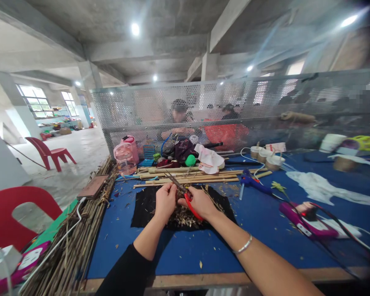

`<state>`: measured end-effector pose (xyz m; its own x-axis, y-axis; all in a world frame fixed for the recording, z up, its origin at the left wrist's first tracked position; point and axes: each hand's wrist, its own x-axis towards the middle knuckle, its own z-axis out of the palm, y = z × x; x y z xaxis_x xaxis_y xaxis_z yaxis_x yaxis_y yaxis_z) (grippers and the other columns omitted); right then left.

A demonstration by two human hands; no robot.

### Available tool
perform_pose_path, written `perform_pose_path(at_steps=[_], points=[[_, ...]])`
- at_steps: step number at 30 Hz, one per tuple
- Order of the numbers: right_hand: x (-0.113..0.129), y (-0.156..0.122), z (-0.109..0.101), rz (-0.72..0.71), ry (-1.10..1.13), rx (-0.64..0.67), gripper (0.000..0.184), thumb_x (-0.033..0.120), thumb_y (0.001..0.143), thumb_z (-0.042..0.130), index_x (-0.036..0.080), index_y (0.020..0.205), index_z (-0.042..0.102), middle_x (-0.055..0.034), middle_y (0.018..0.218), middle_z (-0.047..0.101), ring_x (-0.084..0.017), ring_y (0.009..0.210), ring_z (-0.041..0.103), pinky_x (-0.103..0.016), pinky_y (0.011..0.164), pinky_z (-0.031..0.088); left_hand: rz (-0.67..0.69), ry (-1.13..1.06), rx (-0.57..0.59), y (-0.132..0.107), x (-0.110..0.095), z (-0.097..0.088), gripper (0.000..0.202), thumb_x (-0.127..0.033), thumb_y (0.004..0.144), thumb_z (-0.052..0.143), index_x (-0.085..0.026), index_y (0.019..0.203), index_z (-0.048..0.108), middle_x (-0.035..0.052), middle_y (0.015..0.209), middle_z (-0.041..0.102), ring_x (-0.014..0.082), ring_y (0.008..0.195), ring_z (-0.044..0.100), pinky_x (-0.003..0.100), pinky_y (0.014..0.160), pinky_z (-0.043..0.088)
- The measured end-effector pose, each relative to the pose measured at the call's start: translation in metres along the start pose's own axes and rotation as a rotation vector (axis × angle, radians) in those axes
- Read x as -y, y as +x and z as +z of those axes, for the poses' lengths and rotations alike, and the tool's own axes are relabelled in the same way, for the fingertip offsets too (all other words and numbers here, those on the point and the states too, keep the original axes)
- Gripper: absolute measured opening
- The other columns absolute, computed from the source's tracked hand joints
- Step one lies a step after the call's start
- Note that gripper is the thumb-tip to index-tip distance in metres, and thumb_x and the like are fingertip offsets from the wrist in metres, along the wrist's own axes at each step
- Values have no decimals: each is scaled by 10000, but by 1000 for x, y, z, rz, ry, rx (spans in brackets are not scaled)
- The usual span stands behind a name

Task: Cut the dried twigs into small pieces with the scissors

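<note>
My right hand (200,202) is closed on red-handled scissors (189,201), whose blades point up and left toward my left hand. My left hand (165,199) pinches a thin dry stem next to the blade tips. Both hands hover over a black cloth (143,205) on the blue table (185,250). A heap of cut twig scraps (185,217) lies on the cloth under my hands. Long bamboo sticks (191,176) lie across the table just beyond the cloth.
A thick bundle of thin stalks (77,242) runs along the table's left edge. A blue glue gun (249,181), a purple tool with cables (305,222), white cloth (327,189) and small cups (265,156) sit right. A mesh screen (234,107) stands behind, with people beyond. Red chairs (49,152) stand left.
</note>
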<state>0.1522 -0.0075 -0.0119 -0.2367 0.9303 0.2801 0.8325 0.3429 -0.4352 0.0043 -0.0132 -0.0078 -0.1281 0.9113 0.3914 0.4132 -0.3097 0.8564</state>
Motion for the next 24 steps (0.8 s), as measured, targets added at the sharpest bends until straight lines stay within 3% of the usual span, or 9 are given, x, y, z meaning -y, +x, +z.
perform_pose_path(at_steps=[5, 6, 9, 11, 14, 16, 20, 24], points=[[-8, 2, -3, -43, -21, -17, 345, 549, 748, 523, 209, 705, 491, -10, 619, 586, -154, 563, 519, -236, 511, 273, -30, 233, 217, 9, 3, -13, 165, -250, 741, 582, -160, 837, 682, 33, 748, 669, 153, 691, 583, 251, 680, 426], [-10, 2, -3, -49, -6, -22, 340, 543, 750, 521, 209, 702, 486, -7, 617, 583, -151, 558, 512, -235, 510, 275, -35, 288, 232, 9, 2, -17, 240, -238, 709, 622, -158, 929, 672, 49, 818, 678, 169, 745, 596, 262, 713, 431], [-16, 3, -4, -51, 85, -50, 336, 534, 754, 511, 208, 691, 463, 8, 590, 554, -134, 530, 480, -229, 503, 287, -45, 453, 120, 3, -4, -38, 502, -224, 696, 642, -149, 1183, 547, 98, 985, 657, 204, 885, 590, 289, 783, 417], [-19, 4, -6, -44, 167, -86, 343, 539, 757, 499, 205, 694, 455, 15, 570, 527, -126, 515, 463, -225, 499, 301, -77, 523, 114, -12, -10, -54, 411, -248, 730, 608, -166, 1131, 573, 87, 925, 666, 194, 845, 594, 276, 740, 411], [-24, 3, -14, -43, 257, -185, 369, 558, 764, 478, 193, 707, 466, 8, 569, 510, -123, 512, 452, -225, 503, 324, -200, 610, 306, -48, -17, -75, 204, -377, 738, 594, -198, 815, 654, 47, 733, 661, 173, 669, 584, 252, 597, 367], [-28, 3, -20, -49, 297, -261, 398, 583, 765, 460, 189, 709, 472, 7, 564, 503, -123, 509, 447, -225, 503, 333, -259, 666, 380, -74, -19, -80, 210, -400, 693, 640, -205, 773, 644, 42, 761, 663, 175, 691, 586, 242, 585, 347], [-35, 2, -32, -45, 354, -384, 445, 631, 760, 430, 191, 708, 465, 13, 540, 493, -118, 473, 436, -225, 486, 337, -300, 701, 409, -105, -15, -74, 79, -270, 708, 638, -203, 750, 639, 34, 812, 656, 177, 769, 591, 243, 645, 354], [-40, 2, -40, -45, 342, -469, 458, 640, 771, 398, 191, 716, 467, 5, 550, 506, -121, 479, 442, -230, 493, 346, -257, 696, 431, -103, -17, -63, 131, -226, 789, 539, -222, 726, 654, 24, 787, 640, 171, 759, 595, 245, 654, 364]])
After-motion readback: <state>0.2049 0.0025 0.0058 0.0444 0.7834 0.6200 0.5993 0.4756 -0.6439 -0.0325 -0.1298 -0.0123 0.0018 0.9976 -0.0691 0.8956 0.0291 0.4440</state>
